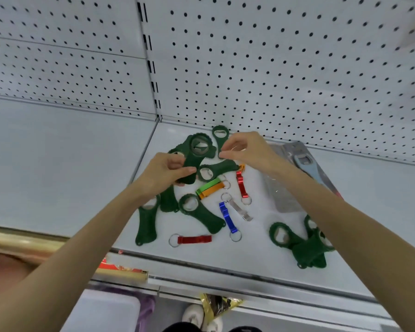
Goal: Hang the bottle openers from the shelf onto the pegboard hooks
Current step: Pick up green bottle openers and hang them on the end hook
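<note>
White pegboard [273, 68] forms the back wall; a white shelf [261, 250] lies below it.

Head view:
- Left hand [163, 173]: raised over the shelf's left-centre. The fingers [187, 170] are curled and clamped on the handle of a large opener [197, 152], green, with the thumb across its front. Its round head stands above the fingertips and is tilted toward the pegboard.
- Right hand [249, 149]: raised just beside the left. Thumb and forefinger tips [225, 154] are brought together at the lower end of a slim opener [219, 144], also green. They appear to pinch it, though blur there prevents certainty. Its ring end points up, clear of the fingers and close to the foot of the pegboard.
- Loose stock on the shelf: more green openers [201, 214] lie beneath and below the hands, and two lie overlapped at the right [302, 250].
- Coloured keyring openers [228, 219] lie between these groups.
- A packaged opener [304, 161] lies beyond the right wrist.
</note>
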Motion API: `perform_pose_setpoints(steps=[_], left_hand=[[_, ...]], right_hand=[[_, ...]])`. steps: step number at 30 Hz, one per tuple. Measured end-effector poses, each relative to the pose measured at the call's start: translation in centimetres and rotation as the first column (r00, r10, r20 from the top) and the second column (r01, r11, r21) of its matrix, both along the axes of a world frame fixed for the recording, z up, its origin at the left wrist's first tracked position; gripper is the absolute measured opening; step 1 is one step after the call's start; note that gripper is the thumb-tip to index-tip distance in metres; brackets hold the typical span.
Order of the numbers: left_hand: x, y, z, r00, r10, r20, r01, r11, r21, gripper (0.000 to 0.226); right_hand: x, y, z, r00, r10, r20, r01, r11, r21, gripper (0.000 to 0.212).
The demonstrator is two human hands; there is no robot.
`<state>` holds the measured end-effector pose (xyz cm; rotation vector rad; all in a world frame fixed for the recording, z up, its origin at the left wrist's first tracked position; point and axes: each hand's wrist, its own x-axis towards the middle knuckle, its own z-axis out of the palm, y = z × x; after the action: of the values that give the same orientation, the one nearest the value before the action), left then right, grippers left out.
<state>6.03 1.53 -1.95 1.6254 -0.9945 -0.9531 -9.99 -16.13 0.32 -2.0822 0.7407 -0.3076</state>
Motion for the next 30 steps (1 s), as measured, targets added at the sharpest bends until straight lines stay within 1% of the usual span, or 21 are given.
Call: perform_pose_setpoints(steps=[3,6,9,12,16,19,25,30], left_hand=[[1.0,1.1,-0.4,0.998,0.058,-0.01,-0.058,0.998,0.032,0.01],[1.4,2.1,-0.7,0.994,0.104,-0.045,-0.102,0.994,0.039,0.006],[1.8,2.7,-1.1,0.992,0.121,-0.045,-0.119,0.992,0.045,0.006],[2.1,3.0,-1.3,0.987,0.153,-0.056,-0.15,0.987,0.052,0.007],[2.0,2.9,-1.5,0.98,0.185,-0.078,-0.182,0.982,0.053,0.006],[1.8,2.8,-1.5,0.979,0.189,-0.078,-0.184,0.98,0.071,0.007],[1.5,2.6,-1.6,0.977,0.192,-0.097,-0.184,0.979,0.083,0.007],[1.4,2.5,-1.6,0.979,0.181,-0.099,-0.174,0.982,0.075,0.007]], right_hand=[[0.4,-0.6,-1.2,0.992,0.061,-0.114,-0.07,0.995,-0.077,0.017],[1.0,-1.1,-2.1,0.974,0.097,-0.205,-0.125,0.984,-0.126,0.027],[1.6,-1.2,-2.6,0.963,0.109,-0.246,-0.15,0.977,-0.151,0.029],[2.1,-1.5,-2.6,0.953,0.122,-0.277,-0.164,0.978,-0.131,0.025],[2.5,-1.5,-2.4,0.931,0.148,-0.334,-0.203,0.97,-0.135,0.028],[2.6,-1.3,-2.5,0.924,0.146,-0.354,-0.21,0.966,-0.15,0.028],[2.7,-1.5,-2.9,0.92,0.155,-0.361,-0.213,0.969,-0.127,0.024],[2.9,-1.3,-2.9,0.924,0.139,-0.356,-0.173,0.983,-0.064,0.025]])
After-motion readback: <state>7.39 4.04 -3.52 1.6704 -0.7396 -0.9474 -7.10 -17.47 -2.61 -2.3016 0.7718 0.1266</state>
